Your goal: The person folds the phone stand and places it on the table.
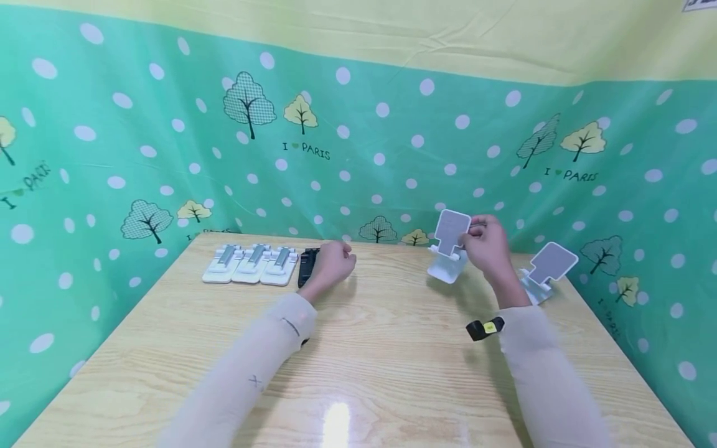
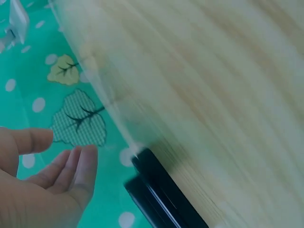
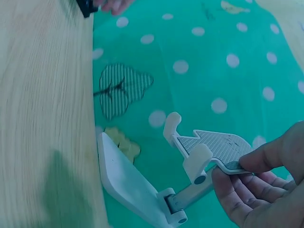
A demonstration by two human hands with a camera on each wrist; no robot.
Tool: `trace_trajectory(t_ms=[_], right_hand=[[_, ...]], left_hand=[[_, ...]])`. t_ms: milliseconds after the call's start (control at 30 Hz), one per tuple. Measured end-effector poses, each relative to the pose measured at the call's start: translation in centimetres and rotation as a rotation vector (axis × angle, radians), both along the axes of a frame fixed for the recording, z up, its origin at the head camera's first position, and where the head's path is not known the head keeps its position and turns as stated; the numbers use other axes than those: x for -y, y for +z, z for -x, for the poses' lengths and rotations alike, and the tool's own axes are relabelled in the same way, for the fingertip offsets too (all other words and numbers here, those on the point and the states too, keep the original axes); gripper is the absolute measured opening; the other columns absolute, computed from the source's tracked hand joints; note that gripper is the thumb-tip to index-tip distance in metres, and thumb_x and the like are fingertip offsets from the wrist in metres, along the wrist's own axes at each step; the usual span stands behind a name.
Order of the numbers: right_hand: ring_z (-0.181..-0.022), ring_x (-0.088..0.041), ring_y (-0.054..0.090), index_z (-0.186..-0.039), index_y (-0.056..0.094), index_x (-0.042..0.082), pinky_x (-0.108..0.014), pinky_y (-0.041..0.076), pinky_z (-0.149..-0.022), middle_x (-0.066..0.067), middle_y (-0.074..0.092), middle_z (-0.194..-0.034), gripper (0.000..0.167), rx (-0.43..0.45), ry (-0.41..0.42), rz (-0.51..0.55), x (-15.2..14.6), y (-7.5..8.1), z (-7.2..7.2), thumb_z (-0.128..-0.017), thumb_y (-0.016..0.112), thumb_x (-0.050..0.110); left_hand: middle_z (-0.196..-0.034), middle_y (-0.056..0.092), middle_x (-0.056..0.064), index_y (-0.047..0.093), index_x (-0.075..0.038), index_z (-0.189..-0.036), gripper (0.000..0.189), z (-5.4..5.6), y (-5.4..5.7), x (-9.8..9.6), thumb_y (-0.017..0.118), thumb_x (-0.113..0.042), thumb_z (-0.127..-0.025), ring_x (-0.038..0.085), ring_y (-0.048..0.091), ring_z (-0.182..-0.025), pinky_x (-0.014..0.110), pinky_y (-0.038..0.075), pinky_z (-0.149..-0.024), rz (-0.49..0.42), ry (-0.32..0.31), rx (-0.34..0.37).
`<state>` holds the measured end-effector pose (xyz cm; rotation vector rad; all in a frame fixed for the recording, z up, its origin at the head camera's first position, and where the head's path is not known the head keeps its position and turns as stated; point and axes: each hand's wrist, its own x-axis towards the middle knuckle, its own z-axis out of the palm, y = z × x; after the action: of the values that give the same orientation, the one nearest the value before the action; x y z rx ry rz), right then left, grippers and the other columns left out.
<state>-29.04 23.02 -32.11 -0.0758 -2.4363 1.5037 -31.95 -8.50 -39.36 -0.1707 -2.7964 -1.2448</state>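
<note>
One stand [image 1: 450,231], part behind right hand [image 1: 486,244]

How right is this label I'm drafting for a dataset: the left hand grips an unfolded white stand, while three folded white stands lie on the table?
One slip: the right hand, not the left hand, grips the unfolded white stand, as the head view shows. The three folded white stands do lie on the table.

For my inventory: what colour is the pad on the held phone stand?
The pad is grey, rimmed in white; the right wrist view shows it best.
</note>
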Motion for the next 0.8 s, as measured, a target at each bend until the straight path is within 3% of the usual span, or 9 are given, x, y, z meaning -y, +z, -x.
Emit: trace_trajectory(t_ms=[67, 133, 267, 633, 733, 800], right_hand=[[-0.1, -0.03, 0.06, -0.135, 0.043, -0.009, -0.025, 0.059, -0.078, -0.026, 0.059, -0.114, 0.044, -0.01, 0.028, -0.001, 1.0, 0.3, 0.0, -0.094, 0.056, -0.005], [-0.1, -0.029, 0.059, -0.135, 0.044, -0.009, -0.026, 0.059, -0.079, -0.025, 0.06, -0.114, 0.042, -0.015, 0.057, -0.02, 1.9, 0.5, 0.0, -0.095, 0.056, -0.005], [-0.1, -0.03, 0.059, -0.133, 0.045, -0.007, -0.027, 0.058, -0.078, -0.025, 0.062, -0.113, 0.038, -0.028, 0.115, -0.039, 3.6, 0.6, 0.1, -0.097, 0.056, -0.004], [-0.099, -0.032, 0.062, -0.13, 0.049, -0.004, -0.039, 0.058, -0.085, -0.023, 0.065, -0.113, 0.034, -0.072, 0.212, -0.055, 7.2, 1.5, -0.3, -0.098, 0.06, -0.005], [-0.1, -0.033, 0.063, -0.131, 0.049, -0.003, -0.04, 0.058, -0.086, -0.021, 0.066, -0.112, 0.035, -0.073, 0.235, -0.057, 8.0, 1.8, -0.5, -0.098, 0.06, -0.004], [-0.1, -0.032, 0.064, -0.132, 0.049, -0.003, -0.041, 0.059, -0.086, -0.021, 0.066, -0.112, 0.035, -0.074, 0.248, -0.056, 8.4, 2.0, -0.6, -0.099, 0.06, -0.004]], left_hand=[[-0.095, 0.07, 0.014, 0.065, 0.002, -0.13, 0.035, 0.0, 0.0, -0.5, 0.061, -0.016, -0.1, 0.014, 0.056, -0.066, 0.03, 0.053, -0.064, -0.024, -0.006, 0.001], [-0.105, 0.071, 0.01, 0.067, 0.002, -0.128, 0.034, 0.0, 0.1, -1.0, 0.062, -0.017, -0.1, 0.017, 0.065, -0.082, 0.03, 0.057, -0.074, -0.034, -0.008, -0.007], [-0.114, 0.072, 0.012, 0.069, 0.001, -0.125, 0.032, -0.1, 0.1, -1.7, 0.064, -0.017, -0.099, 0.024, 0.068, -0.103, 0.036, 0.059, -0.088, -0.069, -0.011, 0.001], [-0.108, 0.074, 0.011, 0.074, -0.002, -0.114, 0.025, 0.3, -0.3, -2.9, 0.068, -0.019, -0.098, 0.025, 0.069, -0.101, 0.036, 0.058, -0.091, -0.182, -0.005, 0.018], [-0.11, 0.073, 0.011, 0.074, -0.003, -0.116, 0.026, 0.4, -0.3, -3.1, 0.066, -0.021, -0.1, 0.024, 0.07, -0.098, 0.035, 0.059, -0.088, -0.281, -0.021, 0.061], [-0.114, 0.071, 0.014, 0.071, -0.002, -0.121, 0.028, 0.5, -0.3, -3.2, 0.063, -0.02, -0.102, 0.027, 0.07, -0.1, 0.036, 0.06, -0.088, -0.404, -0.05, 0.111]])
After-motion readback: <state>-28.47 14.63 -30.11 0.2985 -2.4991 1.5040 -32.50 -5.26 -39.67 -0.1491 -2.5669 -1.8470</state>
